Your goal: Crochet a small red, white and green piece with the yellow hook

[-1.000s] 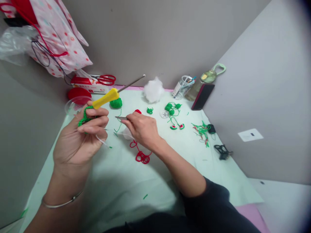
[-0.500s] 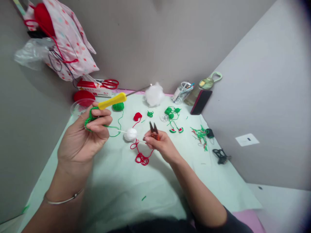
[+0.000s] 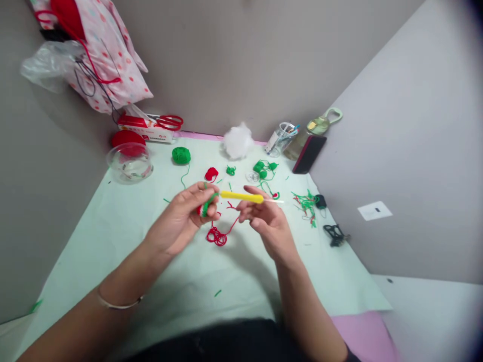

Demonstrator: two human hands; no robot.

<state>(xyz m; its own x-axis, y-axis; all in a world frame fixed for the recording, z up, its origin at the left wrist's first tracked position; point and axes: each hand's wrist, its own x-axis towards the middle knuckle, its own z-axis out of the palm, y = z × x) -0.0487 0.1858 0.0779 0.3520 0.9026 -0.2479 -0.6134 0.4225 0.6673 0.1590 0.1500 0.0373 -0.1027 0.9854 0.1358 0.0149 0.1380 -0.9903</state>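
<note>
My left hand (image 3: 188, 211) is closed around a small crocheted piece (image 3: 205, 208) in green, red and white. A crochet hook with a yellow handle (image 3: 241, 196) reaches from its fingertips toward the right, the thin metal shaft pointing away from that hand. Behind the hook, my right hand (image 3: 266, 216) has its fingers spread and thumb apart; whether it touches the handle is unclear. Under and between the hands, a tangle of red yarn (image 3: 216, 237) lies on the cloth.
At the back are a green yarn ball (image 3: 181, 155), white stuffing (image 3: 238, 141), a clear bowl (image 3: 130, 163), red-handled scissors (image 3: 169, 122), a pen cup (image 3: 281, 140) and a leaning phone (image 3: 310, 155). Yarn scraps (image 3: 307, 203) and a black claw clip (image 3: 335, 235) lie right.
Both hands have come together, the left moving right and down with the crocheted piece and hook. My right hand has let go of the small snips. The snips and white yarn ball are out of sight.
</note>
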